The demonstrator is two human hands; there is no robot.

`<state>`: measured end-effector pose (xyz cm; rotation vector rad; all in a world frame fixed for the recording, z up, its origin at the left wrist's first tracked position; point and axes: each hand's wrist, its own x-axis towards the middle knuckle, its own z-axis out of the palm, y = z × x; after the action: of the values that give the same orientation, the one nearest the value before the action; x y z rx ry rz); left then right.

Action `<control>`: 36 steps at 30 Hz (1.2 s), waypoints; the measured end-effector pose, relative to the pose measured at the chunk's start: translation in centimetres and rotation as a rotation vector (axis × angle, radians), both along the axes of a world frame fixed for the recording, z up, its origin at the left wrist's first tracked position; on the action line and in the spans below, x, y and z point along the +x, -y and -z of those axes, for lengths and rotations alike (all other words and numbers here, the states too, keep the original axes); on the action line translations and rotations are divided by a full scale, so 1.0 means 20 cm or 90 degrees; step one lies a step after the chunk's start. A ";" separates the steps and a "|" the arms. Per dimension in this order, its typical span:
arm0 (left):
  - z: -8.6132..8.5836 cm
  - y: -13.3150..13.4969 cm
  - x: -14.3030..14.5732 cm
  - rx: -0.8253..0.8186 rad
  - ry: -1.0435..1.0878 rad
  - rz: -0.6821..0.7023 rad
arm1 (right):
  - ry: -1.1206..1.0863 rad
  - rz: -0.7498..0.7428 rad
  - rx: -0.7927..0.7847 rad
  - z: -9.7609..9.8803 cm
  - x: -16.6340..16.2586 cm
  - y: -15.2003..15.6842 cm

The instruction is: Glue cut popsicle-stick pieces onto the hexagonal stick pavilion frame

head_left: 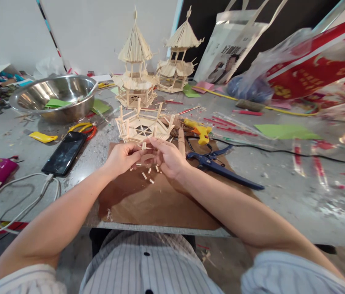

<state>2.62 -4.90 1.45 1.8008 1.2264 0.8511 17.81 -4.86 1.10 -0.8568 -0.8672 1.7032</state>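
Both hands meet at the near side of a low six-sided model base built of pale wooden sticks, with short posts standing around its rim. My left hand is closed, thumb and forefinger pinched by a short wooden stick that stands up between the hands. From the other side my right hand closes its bent fingers towards the same stick. The fingers hide part of it and of the model's front edge. Several short cut stick pieces lie below the hands on a brown board.
Two stick pagodas stand behind. Left are a steel bowl, a black phone with a white cable and orange-handled pliers. On the right lie a yellow glue gun, a blue cutter and green paper.
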 end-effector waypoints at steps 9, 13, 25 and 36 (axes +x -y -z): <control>0.00 -0.01 -0.02 -0.015 -0.032 0.019 | 0.111 0.005 0.006 -0.01 0.02 -0.01; 0.00 -0.02 -0.03 -0.023 -0.015 0.030 | 0.105 0.015 0.013 0.01 0.02 -0.03; -0.04 0.00 -0.02 -0.124 0.139 0.113 | 0.025 -0.100 0.033 0.01 0.02 -0.02; -0.03 -0.01 -0.03 -0.163 0.154 0.134 | 0.054 -0.085 0.099 0.04 0.02 -0.04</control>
<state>2.08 -4.76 2.11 1.5392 0.9276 0.7313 18.16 -4.12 0.39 -0.7847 -1.1203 1.6979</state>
